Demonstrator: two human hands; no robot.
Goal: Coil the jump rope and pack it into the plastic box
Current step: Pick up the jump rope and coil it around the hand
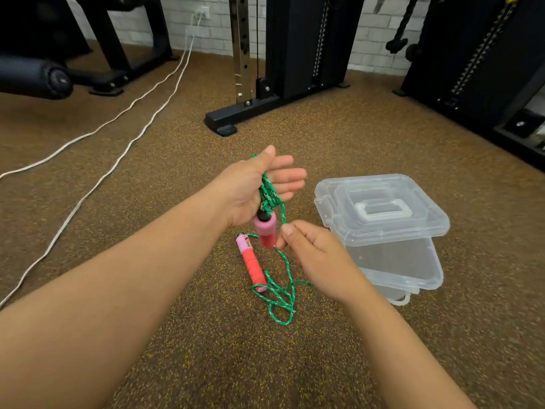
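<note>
The jump rope is green braided cord with two pink and red handles. My left hand is raised above the floor with several turns of the cord wound across its palm, and one handle hangs down from it. My right hand pinches the cord just below that handle. The second handle lies on the floor, with loose cord looped beside it. The clear plastic box stands on the floor to the right, its lid resting on top, shifted askew.
Brown speckled rubber flooring surrounds me. A black gym machine base stands straight ahead, more black equipment at the left and right. Two white cables run across the floor on the left from a wall socket.
</note>
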